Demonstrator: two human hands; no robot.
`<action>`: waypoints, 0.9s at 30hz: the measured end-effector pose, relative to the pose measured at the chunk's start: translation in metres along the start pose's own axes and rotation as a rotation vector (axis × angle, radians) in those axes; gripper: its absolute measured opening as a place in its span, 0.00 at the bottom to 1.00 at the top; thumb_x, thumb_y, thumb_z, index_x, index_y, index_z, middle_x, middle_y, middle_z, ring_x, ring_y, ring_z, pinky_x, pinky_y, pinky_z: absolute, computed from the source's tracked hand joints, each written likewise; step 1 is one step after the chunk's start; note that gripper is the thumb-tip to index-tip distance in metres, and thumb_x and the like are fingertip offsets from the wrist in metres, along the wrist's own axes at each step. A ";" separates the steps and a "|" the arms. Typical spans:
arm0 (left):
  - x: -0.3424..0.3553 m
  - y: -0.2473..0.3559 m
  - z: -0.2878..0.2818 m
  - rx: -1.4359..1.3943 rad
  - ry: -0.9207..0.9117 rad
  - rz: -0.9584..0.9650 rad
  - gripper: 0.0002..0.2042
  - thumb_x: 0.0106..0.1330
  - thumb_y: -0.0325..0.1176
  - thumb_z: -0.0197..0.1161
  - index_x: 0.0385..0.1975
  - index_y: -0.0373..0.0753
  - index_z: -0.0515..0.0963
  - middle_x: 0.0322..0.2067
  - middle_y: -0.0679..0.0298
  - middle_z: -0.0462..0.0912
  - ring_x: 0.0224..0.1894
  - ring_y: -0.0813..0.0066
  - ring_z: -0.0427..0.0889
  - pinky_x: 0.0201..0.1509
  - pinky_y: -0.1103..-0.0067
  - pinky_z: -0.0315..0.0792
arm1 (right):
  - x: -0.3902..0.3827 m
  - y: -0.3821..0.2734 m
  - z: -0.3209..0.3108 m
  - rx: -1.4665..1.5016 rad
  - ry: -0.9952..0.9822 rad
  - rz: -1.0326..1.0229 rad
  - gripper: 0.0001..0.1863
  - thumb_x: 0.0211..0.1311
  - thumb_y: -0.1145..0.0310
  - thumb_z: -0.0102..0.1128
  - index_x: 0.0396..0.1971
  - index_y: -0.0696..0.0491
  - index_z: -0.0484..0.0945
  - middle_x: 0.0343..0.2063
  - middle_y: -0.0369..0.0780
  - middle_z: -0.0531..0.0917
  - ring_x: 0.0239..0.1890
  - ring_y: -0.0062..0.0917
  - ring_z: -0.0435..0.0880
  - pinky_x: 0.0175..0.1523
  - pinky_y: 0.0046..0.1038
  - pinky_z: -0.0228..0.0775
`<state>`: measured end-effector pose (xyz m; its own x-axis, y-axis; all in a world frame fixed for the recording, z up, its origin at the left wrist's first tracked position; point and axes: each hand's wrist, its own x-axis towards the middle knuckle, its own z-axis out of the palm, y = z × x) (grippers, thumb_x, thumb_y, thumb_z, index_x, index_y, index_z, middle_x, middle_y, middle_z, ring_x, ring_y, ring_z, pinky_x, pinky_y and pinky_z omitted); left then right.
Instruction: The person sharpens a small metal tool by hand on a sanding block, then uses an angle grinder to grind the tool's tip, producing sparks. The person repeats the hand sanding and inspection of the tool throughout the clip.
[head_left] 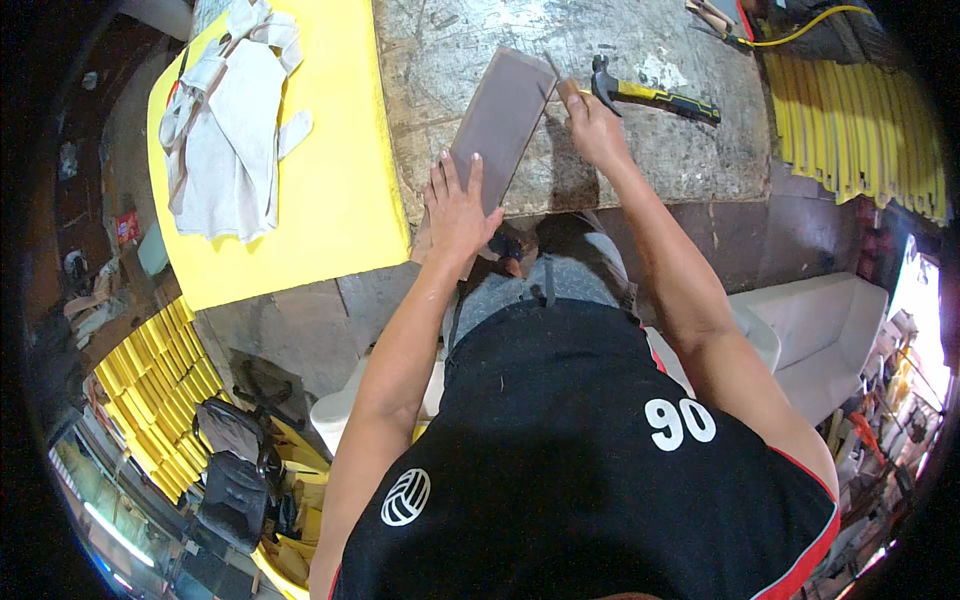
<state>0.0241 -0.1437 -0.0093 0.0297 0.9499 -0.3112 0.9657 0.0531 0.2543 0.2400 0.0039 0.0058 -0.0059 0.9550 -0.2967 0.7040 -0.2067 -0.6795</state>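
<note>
A long, flat, grey-brown rectangular piece [497, 115] lies slantwise on the worn workbench [430, 45]. My left hand [460, 212] rests on its near end, fingers stretched out over the surface. At its far right corner, my right hand [598, 130] is closed around a wooden-handled tool [569, 90] with a thin dark blade or tip. That tip is at the piece's edge; whether it touches, I cannot tell. Just right of this hand lies a claw hammer [655, 97] with a yellow and black handle.
A yellow sheet [330, 215] covers the bench's left side, with a pale cloth garment [230, 140] on it. Yellow strips [860, 130] hang or stack at the right. Below left are more yellow pieces [160, 400] and a dark chair [235, 490]. A yellow hose [810, 25] runs far right.
</note>
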 end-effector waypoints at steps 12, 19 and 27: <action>-0.002 0.003 -0.002 -0.004 0.023 0.009 0.46 0.56 0.52 0.69 0.74 0.45 0.53 0.72 0.34 0.45 0.73 0.35 0.47 0.72 0.47 0.49 | -0.041 0.018 0.026 -0.363 0.014 -0.300 0.32 0.68 0.63 0.54 0.69 0.50 0.58 0.35 0.59 0.80 0.37 0.56 0.82 0.42 0.50 0.75; 0.003 -0.001 0.000 0.010 0.066 0.030 0.47 0.56 0.53 0.69 0.74 0.45 0.53 0.71 0.33 0.45 0.72 0.33 0.49 0.72 0.47 0.49 | -0.045 0.008 0.032 -0.245 -0.116 -0.137 0.31 0.69 0.65 0.50 0.68 0.59 0.57 0.44 0.61 0.80 0.47 0.57 0.80 0.50 0.52 0.71; -0.007 0.005 -0.001 0.005 0.019 0.021 0.46 0.57 0.52 0.68 0.74 0.43 0.53 0.71 0.33 0.45 0.72 0.32 0.49 0.71 0.46 0.50 | -0.046 0.023 0.041 -0.144 -0.004 -0.204 0.30 0.71 0.58 0.49 0.69 0.51 0.59 0.45 0.61 0.80 0.48 0.57 0.79 0.52 0.50 0.72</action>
<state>0.0290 -0.1494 -0.0050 0.0455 0.9565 -0.2882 0.9662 0.0311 0.2558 0.2277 -0.0535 -0.0239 -0.1608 0.9729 -0.1660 0.7820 0.0230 -0.6229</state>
